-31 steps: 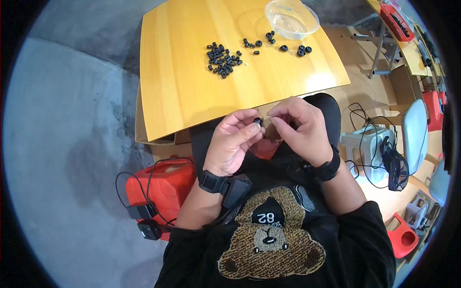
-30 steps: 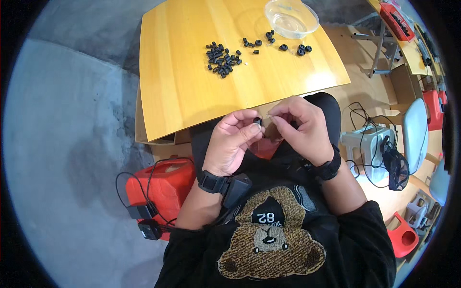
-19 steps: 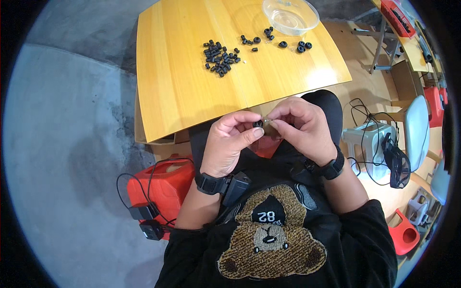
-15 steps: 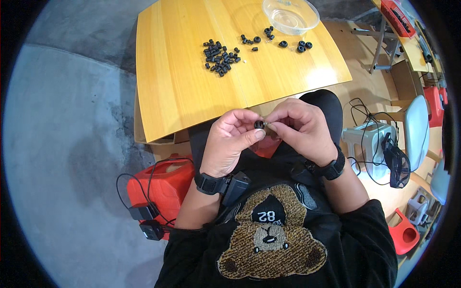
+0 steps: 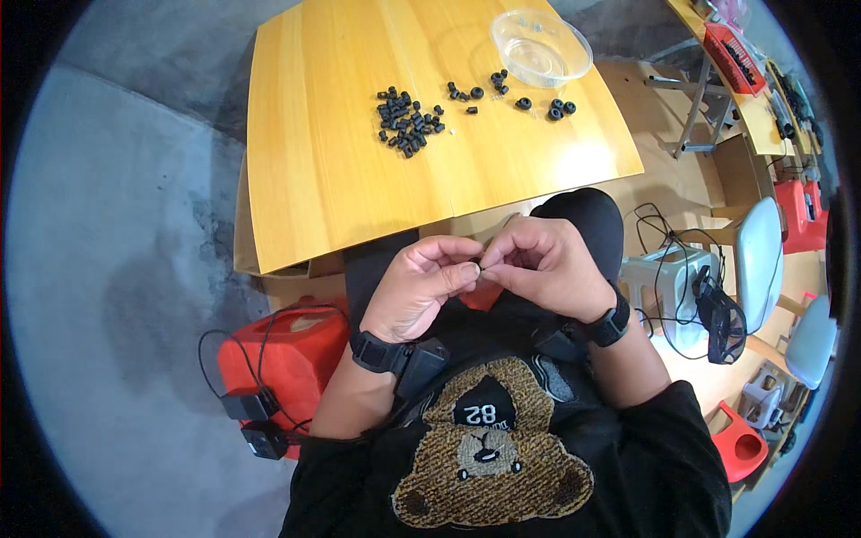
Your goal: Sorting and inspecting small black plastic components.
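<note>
Over my lap, just off the table's near edge, my left hand [image 5: 417, 285] and my right hand [image 5: 549, 269] meet fingertip to fingertip. Pinched between my left thumb and fingers is a small black round part [image 5: 476, 263], mostly covered by them. The thumb and forefinger of my right hand are pressed together against its side; whatever they grip is too small and hidden to name. Beyond my hands, a pile of small black cylindrical pieces [image 5: 408, 125] lies on the yellow wooden table [image 5: 341, 193]. To its right are several black round parts [image 5: 557, 110] and a few loose small pieces [image 5: 472, 110].
A clear round plastic bowl [image 5: 541, 54] stands at the table's far right. Left of my legs is a red plastic stool [image 5: 291, 345] with cables and black boxes. On the right are a pale stool [image 5: 673, 282] draped with cables, a light-blue chair seat [image 5: 759, 260] and a side table with a red tray [image 5: 734, 58].
Both hands have shifted slightly down and left in the view and drawn closer together. The black round part, plainly visible before, is now mostly covered by my fingers. The whole view has tilted a little.
</note>
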Action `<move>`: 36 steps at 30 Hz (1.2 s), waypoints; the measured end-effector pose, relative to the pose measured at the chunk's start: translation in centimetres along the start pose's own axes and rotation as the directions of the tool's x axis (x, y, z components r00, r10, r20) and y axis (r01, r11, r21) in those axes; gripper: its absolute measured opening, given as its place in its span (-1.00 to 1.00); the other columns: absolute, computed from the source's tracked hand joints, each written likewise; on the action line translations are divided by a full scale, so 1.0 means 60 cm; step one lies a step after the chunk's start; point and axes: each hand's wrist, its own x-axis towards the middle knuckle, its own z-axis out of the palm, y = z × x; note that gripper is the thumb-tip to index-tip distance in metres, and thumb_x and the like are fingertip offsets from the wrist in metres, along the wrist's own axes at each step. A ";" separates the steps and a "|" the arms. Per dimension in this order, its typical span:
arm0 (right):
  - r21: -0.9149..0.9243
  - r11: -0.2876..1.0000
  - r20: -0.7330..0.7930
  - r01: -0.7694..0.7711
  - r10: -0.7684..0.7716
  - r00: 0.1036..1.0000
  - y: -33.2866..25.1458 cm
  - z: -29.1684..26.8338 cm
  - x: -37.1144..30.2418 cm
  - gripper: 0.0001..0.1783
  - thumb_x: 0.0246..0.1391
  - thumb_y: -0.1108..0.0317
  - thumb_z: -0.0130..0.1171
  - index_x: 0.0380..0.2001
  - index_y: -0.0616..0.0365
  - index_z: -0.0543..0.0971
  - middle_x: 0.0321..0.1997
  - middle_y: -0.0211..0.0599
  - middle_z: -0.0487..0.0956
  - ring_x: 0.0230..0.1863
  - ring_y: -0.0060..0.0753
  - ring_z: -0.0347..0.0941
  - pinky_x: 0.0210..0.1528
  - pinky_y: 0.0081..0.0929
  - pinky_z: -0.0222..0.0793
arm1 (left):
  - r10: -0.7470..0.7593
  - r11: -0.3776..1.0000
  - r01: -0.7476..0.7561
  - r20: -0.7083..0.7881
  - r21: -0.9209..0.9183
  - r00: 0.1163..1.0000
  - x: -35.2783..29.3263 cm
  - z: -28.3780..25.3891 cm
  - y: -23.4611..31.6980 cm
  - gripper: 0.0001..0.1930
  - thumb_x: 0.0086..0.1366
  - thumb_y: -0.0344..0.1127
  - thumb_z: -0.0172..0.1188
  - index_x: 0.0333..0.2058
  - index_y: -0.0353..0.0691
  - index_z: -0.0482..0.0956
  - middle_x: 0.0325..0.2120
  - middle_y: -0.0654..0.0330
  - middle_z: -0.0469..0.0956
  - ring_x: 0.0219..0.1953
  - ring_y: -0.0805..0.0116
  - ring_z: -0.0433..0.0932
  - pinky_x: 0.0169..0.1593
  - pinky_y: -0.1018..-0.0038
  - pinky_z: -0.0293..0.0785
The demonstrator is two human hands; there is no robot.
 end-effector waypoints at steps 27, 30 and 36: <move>-0.483 0.873 -0.091 0.065 -0.124 0.988 0.000 -0.047 0.139 -0.86 -0.12 0.41 0.16 -0.47 0.27 0.56 -0.59 -0.23 0.53 -0.54 -0.51 0.45 -0.45 -0.57 0.36 | -0.084 0.917 0.117 0.103 -0.382 0.991 0.023 -0.065 -0.003 -0.84 0.17 -0.50 0.03 -0.25 -0.29 0.47 -0.34 0.14 0.49 -0.35 0.45 0.44 -0.24 0.61 0.41; -0.745 0.666 -0.236 0.029 -0.305 0.923 -0.001 -0.078 0.189 -0.84 -0.08 0.41 0.16 -0.41 0.29 0.55 -0.52 -0.28 0.56 -0.52 -0.54 0.45 -0.42 -0.58 0.36 | -0.071 0.907 0.100 0.085 -0.408 0.994 0.023 -0.065 0.006 -0.84 0.15 -0.51 0.03 -0.26 -0.31 0.46 -0.33 0.08 0.47 -0.35 0.39 0.41 -0.27 0.59 0.39; -0.865 0.501 -0.241 0.014 -0.441 0.865 0.037 -0.096 0.249 -0.72 -0.19 0.49 0.10 -0.30 0.24 0.57 -0.55 -0.12 0.51 -0.54 -0.24 0.44 -0.43 -0.43 0.36 | -0.048 0.895 0.077 0.078 -0.438 0.996 0.021 -0.076 0.016 -0.85 0.15 -0.51 0.03 -0.27 -0.32 0.46 -0.30 0.06 0.45 -0.33 0.38 0.40 -0.26 0.58 0.40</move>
